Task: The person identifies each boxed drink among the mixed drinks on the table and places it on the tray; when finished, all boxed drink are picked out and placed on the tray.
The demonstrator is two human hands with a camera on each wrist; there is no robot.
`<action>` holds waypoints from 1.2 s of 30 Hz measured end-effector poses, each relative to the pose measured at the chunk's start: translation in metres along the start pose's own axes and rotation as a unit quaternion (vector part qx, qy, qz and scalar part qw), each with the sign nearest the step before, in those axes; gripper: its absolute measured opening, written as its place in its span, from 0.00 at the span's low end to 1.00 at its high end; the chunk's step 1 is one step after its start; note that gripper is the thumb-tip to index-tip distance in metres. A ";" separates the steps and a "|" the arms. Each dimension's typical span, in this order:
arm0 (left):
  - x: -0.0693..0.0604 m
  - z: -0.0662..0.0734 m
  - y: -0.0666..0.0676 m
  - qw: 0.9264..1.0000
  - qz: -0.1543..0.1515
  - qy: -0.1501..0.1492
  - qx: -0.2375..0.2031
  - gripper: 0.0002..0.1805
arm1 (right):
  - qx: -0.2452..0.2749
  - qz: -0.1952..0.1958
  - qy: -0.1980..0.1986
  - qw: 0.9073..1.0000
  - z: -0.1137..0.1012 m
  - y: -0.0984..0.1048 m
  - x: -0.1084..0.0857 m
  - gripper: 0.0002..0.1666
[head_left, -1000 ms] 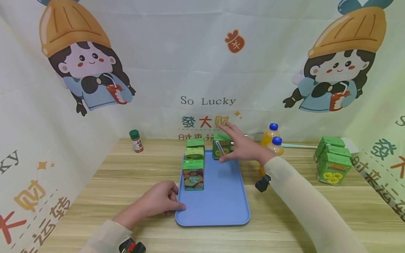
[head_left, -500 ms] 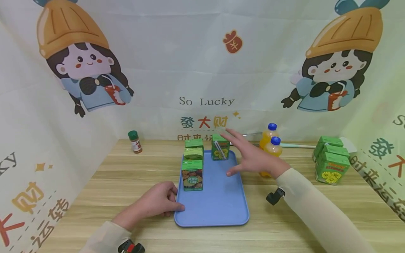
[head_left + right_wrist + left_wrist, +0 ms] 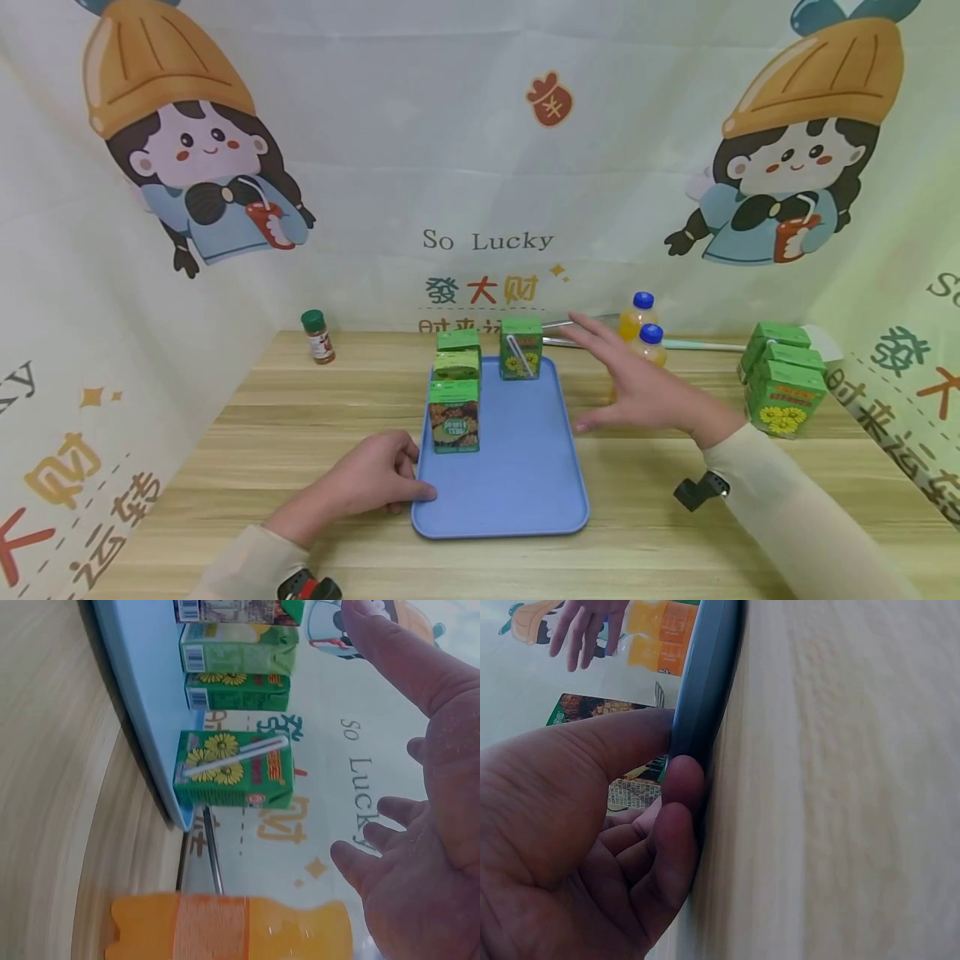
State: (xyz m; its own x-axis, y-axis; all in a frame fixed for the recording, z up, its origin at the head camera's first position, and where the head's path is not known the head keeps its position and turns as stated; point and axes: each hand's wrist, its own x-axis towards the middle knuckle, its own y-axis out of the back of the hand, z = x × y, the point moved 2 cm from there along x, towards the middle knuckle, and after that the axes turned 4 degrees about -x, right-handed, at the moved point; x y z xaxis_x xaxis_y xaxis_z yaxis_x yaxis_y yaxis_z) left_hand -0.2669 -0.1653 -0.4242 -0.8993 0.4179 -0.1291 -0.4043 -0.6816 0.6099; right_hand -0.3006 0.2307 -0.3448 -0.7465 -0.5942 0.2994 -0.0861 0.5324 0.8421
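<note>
Pinching the tray with the left hand, spreading fingers on the right hand.
Gripping the left rim, best pressing gently to avoid tilting three boxes standing along the left; holding the right hand alongside, seemingly touching nothing, best swinging wide of the lone box in the far right corner and the bottles.
</note>
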 end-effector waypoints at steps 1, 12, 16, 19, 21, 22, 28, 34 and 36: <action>0.000 0.000 0.000 1.000 0.000 0.000 0.000 0.27 | -0.001 0.002 -0.003 1.000 0.001 0.002 -0.003 0.74; 0.001 -0.001 -0.001 1.000 0.000 0.004 0.001 0.28 | -0.007 0.021 0.007 1.000 0.002 0.021 -0.036 0.73; 0.002 -0.002 -0.001 1.000 0.000 0.004 0.001 0.28 | -0.017 0.035 0.019 0.999 -0.001 0.031 -0.044 0.74; 0.002 -0.002 -0.001 1.000 0.001 0.004 0.003 0.27 | -0.021 0.047 0.020 0.998 -0.003 0.041 -0.049 0.74; 0.002 -0.002 -0.001 1.000 0.001 0.004 0.005 0.27 | -0.022 0.056 0.019 0.998 -0.003 0.047 -0.052 0.74; 0.002 -0.002 -0.001 1.000 0.002 0.004 0.005 0.27 | -0.025 0.061 0.018 0.998 -0.003 0.050 -0.054 0.74; 0.002 -0.001 -0.001 1.000 0.001 0.003 0.004 0.28 | -0.046 0.086 -0.006 0.995 0.003 0.068 -0.062 0.75; 0.000 0.000 -0.001 1.000 -0.001 0.003 0.002 0.28 | -0.064 0.100 -0.033 0.992 0.016 0.082 -0.070 0.76; 0.000 0.000 -0.001 1.000 0.000 0.002 0.001 0.28 | -0.065 0.099 -0.044 0.992 0.020 0.087 -0.073 0.76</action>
State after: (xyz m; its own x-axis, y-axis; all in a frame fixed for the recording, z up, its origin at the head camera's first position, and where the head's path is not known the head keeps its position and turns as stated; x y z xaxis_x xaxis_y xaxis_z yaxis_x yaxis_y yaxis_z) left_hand -0.2664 -0.1650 -0.4245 -0.8998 0.4157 -0.1321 -0.4040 -0.6799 0.6120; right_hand -0.2669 0.3327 -0.3026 -0.7955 -0.4281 0.4289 0.1492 0.5477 0.8233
